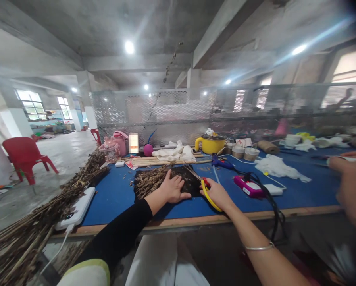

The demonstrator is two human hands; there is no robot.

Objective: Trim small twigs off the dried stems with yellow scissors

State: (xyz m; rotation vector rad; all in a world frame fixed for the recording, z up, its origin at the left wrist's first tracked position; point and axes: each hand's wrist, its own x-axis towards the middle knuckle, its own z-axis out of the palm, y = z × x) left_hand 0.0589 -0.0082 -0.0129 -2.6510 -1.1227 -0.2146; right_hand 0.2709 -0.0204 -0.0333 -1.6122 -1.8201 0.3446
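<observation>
My left hand [172, 188] lies flat with its fingers spread on a black sheet [185, 190], beside a heap of dried brown plant stems [149, 180]. My right hand [215, 194] is wrapped round scissors [209, 195] with yellow and red handles. Their blades point up and left over the sheet, close to my left fingers. A large bundle of dried stalks [67, 186] leans across the table's left end.
Behind the sheet lie wooden sticks [148, 161] and white cloth [178, 153]. A yellow pot [212, 143] stands at the back. A blue glue gun [222, 162], a magenta power strip [247, 186] and cords lie to the right. Another person's hand [355, 174] is at far right.
</observation>
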